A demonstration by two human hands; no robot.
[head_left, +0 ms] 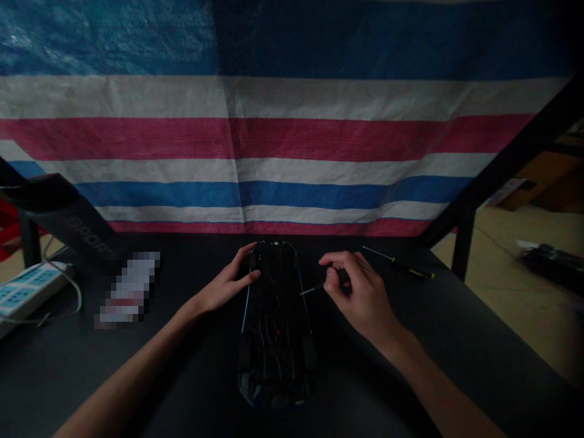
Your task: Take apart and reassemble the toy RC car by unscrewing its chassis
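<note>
A dark toy car (278, 304) lies in the lower centre of the frame on the black tabletop (182, 377), apparently bottom up, with wheels showing at its corners. Its long axis runs nearly straight up and down the frame, one end near the tabletop's far edge, the other toward the bottom.

The left hand (228, 283) is the nearer of the two: it rests against the car's upper left edge, half open, thumb and fingers spread with a gap between them, the thumb tip lying over the underside. It is not wrapped around the car.

The right hand (360, 289), right of the car, stands apart from its body. Its fingers are curled closed around the dark handle of a screwdriver (314, 290), whose thin shaft points left and slightly down, across the car's long axis rather than down into the underside. The tip meets the car's right edge in the view; whether it touches or hangs above, I cannot tell.

A second screwdriver (413, 269), black and yellow, lies loose to the right of that hand, its shaft toward the upper left. The underside is too dark to make out any screws.

A white power strip (31, 286) sits at the left of the frame.
</note>
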